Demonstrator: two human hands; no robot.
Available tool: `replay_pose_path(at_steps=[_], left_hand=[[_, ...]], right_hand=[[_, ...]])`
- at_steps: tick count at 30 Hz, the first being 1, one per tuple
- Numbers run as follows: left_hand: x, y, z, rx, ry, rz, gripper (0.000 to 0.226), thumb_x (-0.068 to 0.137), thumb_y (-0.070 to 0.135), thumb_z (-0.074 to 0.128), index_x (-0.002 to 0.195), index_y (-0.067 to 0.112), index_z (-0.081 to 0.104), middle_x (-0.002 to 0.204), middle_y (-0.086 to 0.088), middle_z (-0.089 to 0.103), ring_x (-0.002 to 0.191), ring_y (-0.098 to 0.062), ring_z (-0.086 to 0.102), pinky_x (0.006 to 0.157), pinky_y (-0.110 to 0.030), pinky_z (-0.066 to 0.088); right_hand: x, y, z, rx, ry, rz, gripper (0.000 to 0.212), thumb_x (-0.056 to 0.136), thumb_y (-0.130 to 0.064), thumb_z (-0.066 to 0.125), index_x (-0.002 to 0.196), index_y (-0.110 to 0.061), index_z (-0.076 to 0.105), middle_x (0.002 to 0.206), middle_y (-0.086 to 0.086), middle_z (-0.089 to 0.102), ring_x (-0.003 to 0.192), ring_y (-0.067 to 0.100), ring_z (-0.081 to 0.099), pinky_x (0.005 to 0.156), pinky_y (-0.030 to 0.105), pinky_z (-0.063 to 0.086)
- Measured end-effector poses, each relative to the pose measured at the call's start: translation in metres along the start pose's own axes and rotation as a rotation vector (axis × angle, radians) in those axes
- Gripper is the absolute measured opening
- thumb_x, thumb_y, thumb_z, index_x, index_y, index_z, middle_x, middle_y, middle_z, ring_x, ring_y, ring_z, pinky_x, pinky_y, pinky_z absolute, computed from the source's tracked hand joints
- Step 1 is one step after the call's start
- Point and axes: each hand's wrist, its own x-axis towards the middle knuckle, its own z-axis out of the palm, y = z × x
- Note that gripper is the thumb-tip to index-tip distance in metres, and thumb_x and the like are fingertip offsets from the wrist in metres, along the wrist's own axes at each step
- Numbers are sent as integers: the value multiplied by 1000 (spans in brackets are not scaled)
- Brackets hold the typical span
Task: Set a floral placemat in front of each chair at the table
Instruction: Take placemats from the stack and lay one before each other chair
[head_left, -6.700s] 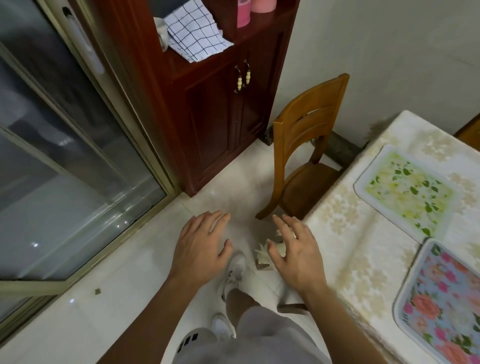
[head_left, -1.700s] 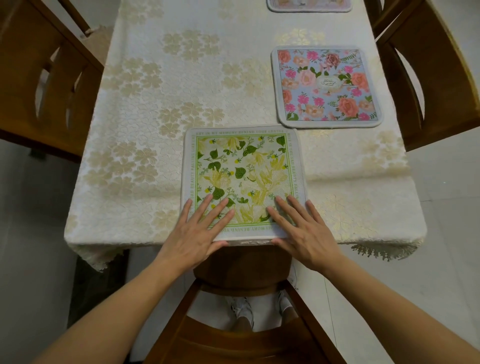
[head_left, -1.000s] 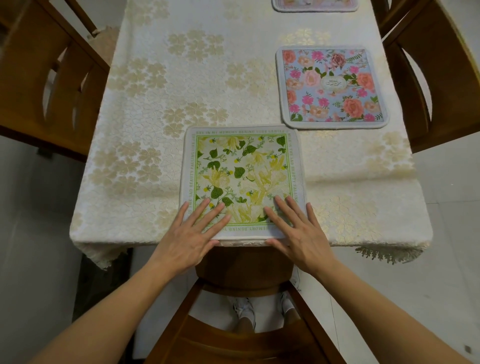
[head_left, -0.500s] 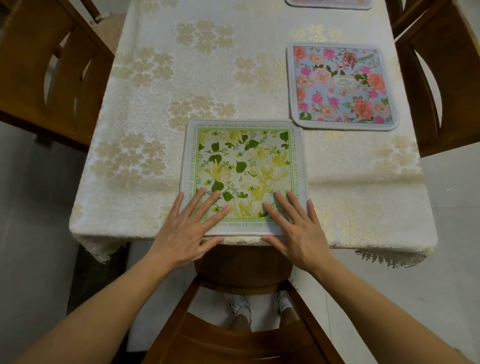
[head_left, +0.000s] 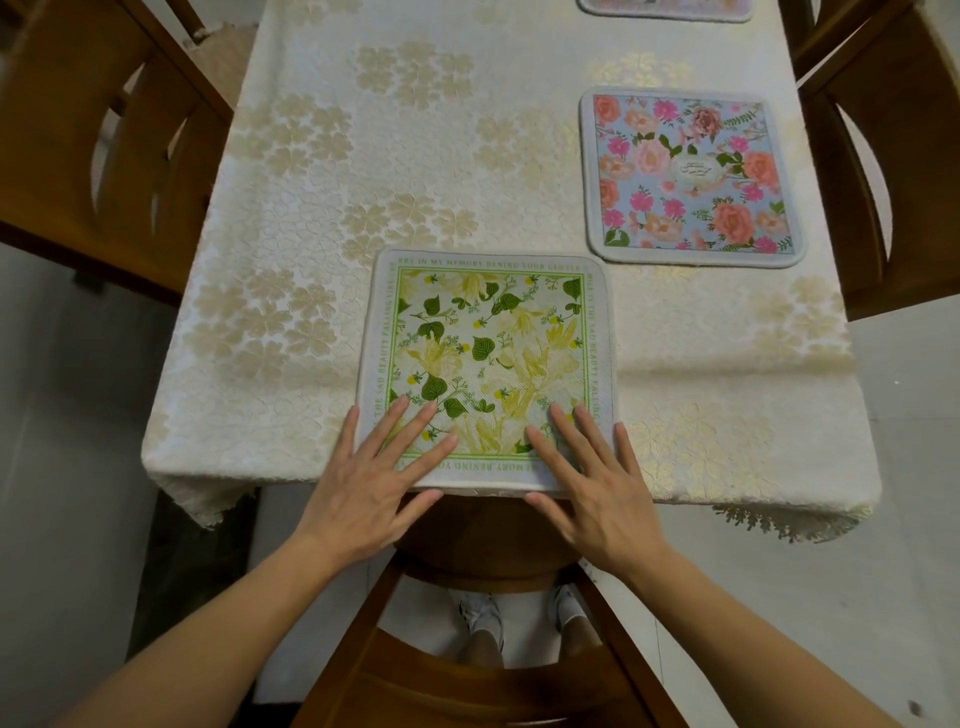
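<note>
Both hands flat, fingers spread, gripping nothing: left hand (head_left: 370, 480) and right hand (head_left: 592, 480) press the near corners of the green placemat (head_left: 488, 358). It lies at lower centre of frame, near edge flush with the table (head_left: 311, 218) edge, above a chair (head_left: 483, 551). Pink placemat (head_left: 688, 176) upper right, beside the right chair (head_left: 883, 156). Third mat (head_left: 665, 8) cut off at top edge. Left chair (head_left: 104, 130) upper left.

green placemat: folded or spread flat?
Spread flat: the green placemat shows its full square border, with the left hand and right hand resting on it.
</note>
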Motion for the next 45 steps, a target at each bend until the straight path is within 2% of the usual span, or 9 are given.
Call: replay_pose_path(at_steps=[9, 16, 20, 22, 28, 33, 41, 45], left_hand=[[1, 2, -1, -8, -4, -9, 61, 99, 62, 22, 155, 40, 10, 165, -1, 9, 152, -26, 1, 116, -66, 12], [0, 6, -3, 2, -5, -8, 61, 99, 62, 22, 155, 41, 10, 165, -1, 8, 152, -27, 1, 116, -67, 12], [5, 6, -3, 7, 13, -8, 65, 96, 67, 24, 154, 41, 13, 165, -3, 12, 152, -28, 6, 115, -67, 11], [14, 6, -5, 5, 19, -11, 69, 94, 72, 22, 155, 43, 8, 165, -4, 9, 152, -28, 4, 116, -66, 9], [31, 9, -9, 22, 22, 0, 83, 85, 85, 22, 154, 44, 1, 166, -2, -1, 152, -29, -4, 117, -66, 4], [32, 12, -8, 23, 17, -14, 84, 84, 85, 20, 155, 43, 3, 166, -2, -2, 152, -28, -3, 116, -67, 7], [32, 14, -4, 17, 29, -23, 83, 85, 85, 20, 155, 42, 4, 166, -2, 0, 152, -28, -2, 115, -67, 11], [33, 14, -4, 16, 40, -17, 84, 85, 85, 20, 155, 42, 5, 166, -1, 1, 152, -28, -1, 115, -66, 10]], right_hand=[[-3, 0, -6, 8, -15, -3, 66, 100, -64, 23, 158, -35, 12, 167, 1, 10, 154, 25, 3, 121, 58, 15], [-4, 6, -9, 13, -24, -20, 66, 100, -61, 29, 158, -33, 16, 166, 2, 15, 153, 25, 7, 121, 57, 16], [-5, 4, -11, 4, -33, -21, 65, 100, -61, 27, 158, -32, 18, 165, 4, 17, 153, 27, 9, 121, 58, 18], [-4, 4, -12, 2, -36, -20, 67, 99, -63, 29, 158, -32, 17, 165, 4, 17, 153, 28, 10, 120, 58, 19], [19, 5, -15, 7, -58, -9, 79, 95, -75, 19, 159, -32, 1, 167, 3, 2, 154, 26, -3, 123, 53, 10], [34, 7, -13, 6, -70, 10, 83, 92, -79, 17, 158, -32, -5, 167, 2, -8, 153, 24, -11, 123, 52, 7], [28, 9, -14, -1, -72, -19, 83, 93, -78, 20, 158, -32, -4, 167, 2, -8, 153, 24, -10, 121, 51, 5], [25, 10, -14, -16, -83, -48, 88, 90, -81, 23, 159, -31, -1, 167, 3, -5, 153, 26, -8, 123, 54, 8]])
